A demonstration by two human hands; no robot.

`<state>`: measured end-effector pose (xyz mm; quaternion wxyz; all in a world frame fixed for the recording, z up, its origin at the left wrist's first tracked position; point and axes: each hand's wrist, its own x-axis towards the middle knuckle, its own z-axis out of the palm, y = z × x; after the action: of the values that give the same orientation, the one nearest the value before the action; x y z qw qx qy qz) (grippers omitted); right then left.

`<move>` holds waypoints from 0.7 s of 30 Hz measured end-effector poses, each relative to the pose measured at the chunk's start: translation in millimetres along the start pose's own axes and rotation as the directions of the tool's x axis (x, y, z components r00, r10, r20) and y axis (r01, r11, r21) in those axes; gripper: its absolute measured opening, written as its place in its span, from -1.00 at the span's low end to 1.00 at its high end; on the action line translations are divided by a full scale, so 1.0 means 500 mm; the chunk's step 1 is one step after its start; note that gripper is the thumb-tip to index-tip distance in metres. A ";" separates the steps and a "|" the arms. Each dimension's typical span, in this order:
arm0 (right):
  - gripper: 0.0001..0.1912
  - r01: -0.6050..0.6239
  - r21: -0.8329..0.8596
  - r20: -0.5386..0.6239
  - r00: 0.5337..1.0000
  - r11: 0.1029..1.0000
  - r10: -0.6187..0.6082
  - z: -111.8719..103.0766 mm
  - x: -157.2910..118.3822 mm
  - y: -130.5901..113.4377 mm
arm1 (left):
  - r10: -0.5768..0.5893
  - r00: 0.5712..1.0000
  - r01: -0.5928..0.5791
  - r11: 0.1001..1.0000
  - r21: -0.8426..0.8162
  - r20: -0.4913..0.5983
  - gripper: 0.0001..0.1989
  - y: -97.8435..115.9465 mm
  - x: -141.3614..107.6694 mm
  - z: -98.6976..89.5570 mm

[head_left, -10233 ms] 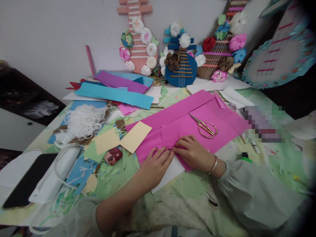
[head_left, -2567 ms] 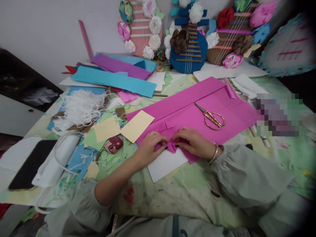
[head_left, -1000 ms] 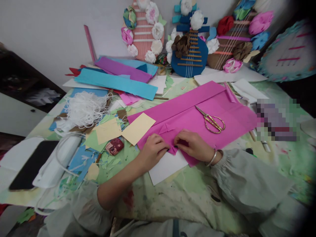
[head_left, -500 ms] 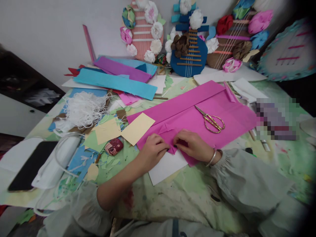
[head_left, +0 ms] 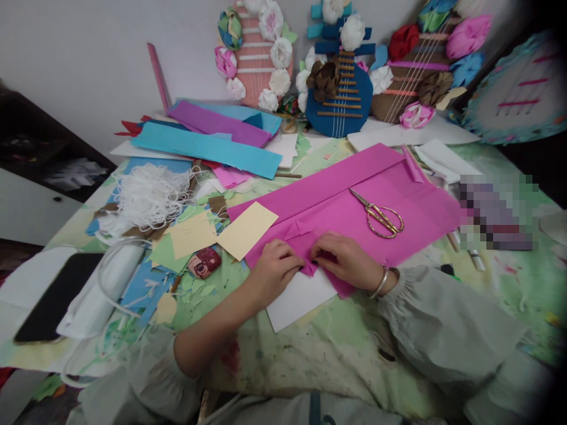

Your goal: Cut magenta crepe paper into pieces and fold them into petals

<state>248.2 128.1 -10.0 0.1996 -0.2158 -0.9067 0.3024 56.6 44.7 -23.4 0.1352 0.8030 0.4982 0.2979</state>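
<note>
Between my two hands is a small folded piece of magenta crepe paper [head_left: 309,267], pinched from both sides. My left hand [head_left: 277,267] holds its left edge between thumb and fingers. My right hand [head_left: 341,258] grips the right edge the same way, with a bracelet at the wrist. Below them lies a large magenta crepe paper sheet [head_left: 411,206], folded over along its far side. Gold-handled scissors [head_left: 380,217] rest on that sheet, blades pointing up and left. A white sheet of paper [head_left: 299,301] sits partly under my hands. Cream paper [head_left: 248,230] touches the magenta sheet's left end.
White cord [head_left: 150,195] is heaped at the left, near cut paper scraps and a dark red case [head_left: 204,262]. A black phone [head_left: 57,295] lies at the left edge. Folded blue crepe paper [head_left: 206,149] and flower-decorated paper instruments [head_left: 340,100] stand or lie along the wall.
</note>
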 end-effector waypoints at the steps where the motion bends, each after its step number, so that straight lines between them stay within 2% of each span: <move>1: -0.88 0.001 -0.001 0.001 1.000 1.000 -0.001 0.001 0.000 0.000 | -0.002 1.000 0.002 1.000 -0.001 0.000 -0.81 0.000 0.000 0.000; 13: -0.88 -0.010 -0.004 0.013 1.000 1.000 0.010 0.000 0.000 0.000 | 0.029 0.999 -0.029 0.999 0.020 -0.018 -0.81 0.001 -0.001 0.003; 21: -0.88 0.006 -0.024 0.032 0.999 1.000 -0.005 -0.001 0.001 0.000 | 0.080 0.996 -0.090 0.963 0.253 0.048 -0.79 0.024 -0.006 -0.005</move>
<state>247.8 128.4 -9.5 0.1832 -0.2107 -0.9140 0.2945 62.8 36.4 -16.5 0.0272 0.8397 0.4949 0.2220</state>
